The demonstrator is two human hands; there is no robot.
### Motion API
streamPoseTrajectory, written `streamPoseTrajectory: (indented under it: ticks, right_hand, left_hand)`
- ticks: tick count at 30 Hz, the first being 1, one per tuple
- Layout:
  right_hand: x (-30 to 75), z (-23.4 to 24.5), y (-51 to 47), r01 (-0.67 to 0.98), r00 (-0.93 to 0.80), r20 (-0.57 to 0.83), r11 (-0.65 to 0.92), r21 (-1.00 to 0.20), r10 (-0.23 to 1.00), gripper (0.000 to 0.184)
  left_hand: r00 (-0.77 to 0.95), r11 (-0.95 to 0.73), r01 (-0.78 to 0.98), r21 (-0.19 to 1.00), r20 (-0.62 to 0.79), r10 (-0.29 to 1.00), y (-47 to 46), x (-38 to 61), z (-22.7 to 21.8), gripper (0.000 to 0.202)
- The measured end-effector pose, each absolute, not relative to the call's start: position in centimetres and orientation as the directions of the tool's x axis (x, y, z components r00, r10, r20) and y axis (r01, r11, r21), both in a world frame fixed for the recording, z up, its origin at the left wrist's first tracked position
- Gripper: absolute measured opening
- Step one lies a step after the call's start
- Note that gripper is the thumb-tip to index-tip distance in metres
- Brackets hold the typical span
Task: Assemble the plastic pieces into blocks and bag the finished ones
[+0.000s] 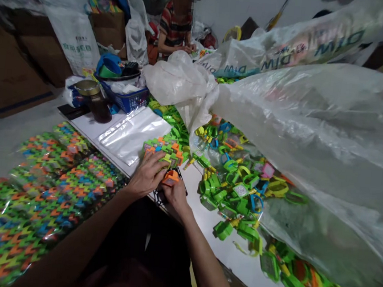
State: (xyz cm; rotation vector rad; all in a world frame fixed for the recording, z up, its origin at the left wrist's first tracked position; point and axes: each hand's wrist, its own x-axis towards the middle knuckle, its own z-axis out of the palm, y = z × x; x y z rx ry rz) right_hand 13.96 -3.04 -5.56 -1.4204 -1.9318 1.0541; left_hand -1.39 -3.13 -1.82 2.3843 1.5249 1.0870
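Observation:
My left hand [147,174] is curled over the near side of a stack of toy watches [166,146], green with orange, yellow and blue ones, packed tightly in rows. Close beside it, my right hand [176,196] grips an orange toy watch [171,177] between thumb and fingers. Beneath both hands, at the table's near edge, is a dark patterned object, mostly covered. Loose toy watches [241,191], mainly green with some blue, yellow and pink, lie heaped to the right. Flat clear plastic bags [135,134] lie left of the stack.
A large translucent sack [314,114] covers the table's right side. Bagged toy watches [57,185] fill the lower left. A blue basket [131,100] and a lidded jar [97,104] stand at the back left. Across the table sits a person in a striped shirt [166,25].

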Motion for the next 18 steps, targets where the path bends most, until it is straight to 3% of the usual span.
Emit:
streamPoseTrajectory:
  ticks: [3,7,15,18]
  right_hand:
    - [13.6,-4.2,-2.8,0.659,-0.333,-0.092,0.162,-0.735,0.939,0.025]
    - [12.2,-3.3,-2.5,0.713,-0.351,-0.107,0.192,-0.674,0.93,0.032]
    - [16.4,-2.7,-0.4,0.543,-0.376,-0.043,0.182,-0.82,0.926,0.02]
    - [17.5,-1.5,2.3,0.796,-0.181,-0.105,0.083,-0.6,0.978,0.023]
  left_hand:
    - [0.279,-0.51,0.732,0.451,0.485,0.829,-3.4,-1.6,-1.4,0.032]
    - [0.322,-0.539,0.757,0.369,0.506,0.8,-2.9,-1.6,-2.1,0.037]
    - [0.352,-0.59,0.767,0.253,0.602,0.716,-1.8,-1.9,-2.9,0.03]
    - [0.338,-0.585,0.76,0.283,0.596,0.728,-1.9,-1.9,-2.8,0.03]
